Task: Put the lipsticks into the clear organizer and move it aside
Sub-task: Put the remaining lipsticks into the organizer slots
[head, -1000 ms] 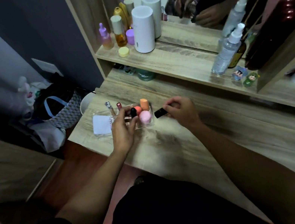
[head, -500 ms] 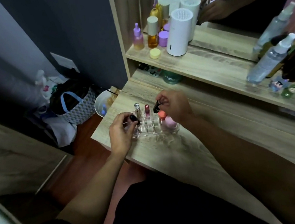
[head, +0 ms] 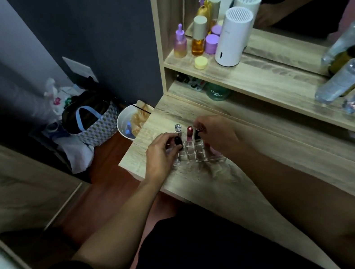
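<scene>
Clear organizer (head: 195, 155) sits on the table (head: 228, 187) near its left front corner, grid of small slots, front rows visibly free. Two lipsticks already stand upright in the back row: a silver-capped one (head: 178, 130) and a pink one (head: 189, 133).

Left hand (head: 159, 154) is pinched on a black lipstick (head: 178, 142) at the organizer's left end, low over a slot or partly in it; can't tell which. Right hand (head: 216, 136) is closed around another dark lipstick (head: 196, 133) just right of the pink one, lowering it at the back row.

My read: two inserts running in parallel, task roughly midway.

To do it well:
- keep each tube vertical, base centred over its slot before pushing down
- slots are tight and the neighbours are close, so avoid bumping the standing tubes
- organizer looks light and may skid; seat one tube at a time if it slides
- let go only once the tube stands unsupported

Right palm hides the organizer's right end.
</scene>
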